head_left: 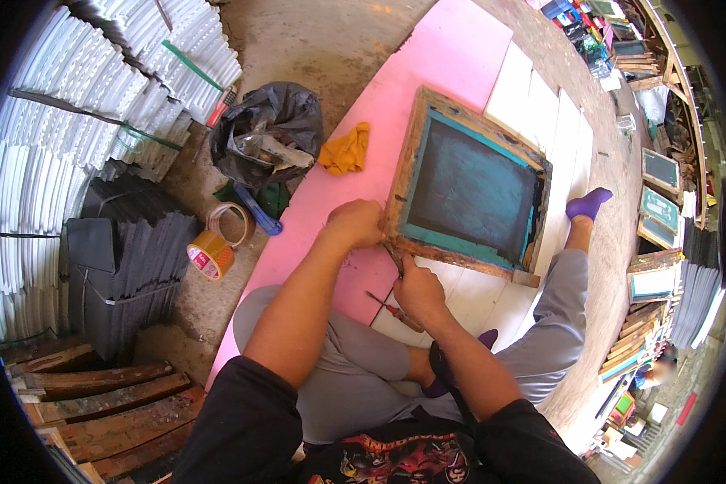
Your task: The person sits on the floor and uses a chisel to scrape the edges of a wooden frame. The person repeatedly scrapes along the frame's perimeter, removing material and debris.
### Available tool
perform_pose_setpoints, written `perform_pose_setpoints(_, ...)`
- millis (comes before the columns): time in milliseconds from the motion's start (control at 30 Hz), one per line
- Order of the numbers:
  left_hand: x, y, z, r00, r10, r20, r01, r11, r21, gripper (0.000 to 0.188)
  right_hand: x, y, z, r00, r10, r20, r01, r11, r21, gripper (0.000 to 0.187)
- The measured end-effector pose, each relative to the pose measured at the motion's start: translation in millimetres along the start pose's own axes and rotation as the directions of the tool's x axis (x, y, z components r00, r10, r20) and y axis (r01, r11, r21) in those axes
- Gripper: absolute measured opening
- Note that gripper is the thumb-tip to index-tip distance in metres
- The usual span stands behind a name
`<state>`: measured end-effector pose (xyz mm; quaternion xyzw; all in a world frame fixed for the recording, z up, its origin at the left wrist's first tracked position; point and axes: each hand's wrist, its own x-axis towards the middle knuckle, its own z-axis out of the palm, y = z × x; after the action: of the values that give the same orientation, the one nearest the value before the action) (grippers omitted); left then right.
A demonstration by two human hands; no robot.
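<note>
A wooden screen-printing frame (464, 260) with blue-green stained mesh lies ahead of me. My left hand (358, 223) is closed on its near left corner, the fingertips partly hidden. My right hand (419, 292) is wrapped round a metal hand tool that looks like pliers (394, 254). The tool's dark end touches the frame's near edge, close to my left hand. Just below my right hand, a screwdriver (391, 309) with a red handle lies on the board.
A pink sheet (452, 48) and white boards (569, 137) lie beneath the work. Left of them are a yellow cloth (346, 150), a black bag (278, 113) of scraps and tape rolls (210, 255). Strapped stacks (129, 250) line the left, wooden slats (121, 403) lower left. More frames (660, 210) stand right.
</note>
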<state>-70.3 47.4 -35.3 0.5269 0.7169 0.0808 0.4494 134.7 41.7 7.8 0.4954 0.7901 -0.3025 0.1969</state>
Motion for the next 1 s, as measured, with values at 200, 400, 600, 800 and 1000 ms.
perform_pose_setpoints(200,-1,-4,-3,0.998,0.030,0.059,-0.029,0.999,-0.021,0.026,15,26,22,0.996,-0.074,-0.055,0.080,0.990,0.113,0.048)
perform_pose_setpoints(400,-9,2,-19,0.989,-0.023,0.148,0.041,0.992,-0.119,0.027,14,43,22,0.981,-0.190,-0.043,0.194,0.934,0.300,0.040)
perform_pose_setpoints(600,-18,-32,-19,0.977,0.027,0.210,0.002,0.991,-0.136,0.034,7,3,40,0.955,-0.279,0.100,0.168,0.788,0.593,0.031)
perform_pose_setpoints(800,-20,-41,-23,0.964,-0.093,0.250,0.106,0.994,-0.039,0.036,12,-4,39,0.894,-0.211,0.395,-0.205,0.591,0.780,0.032)
perform_pose_setpoints(1000,-20,-33,-22,0.968,-0.118,0.222,0.100,0.991,0.089,0.042,6,17,-6,0.841,-0.114,0.529,-0.372,0.589,0.718,0.039)
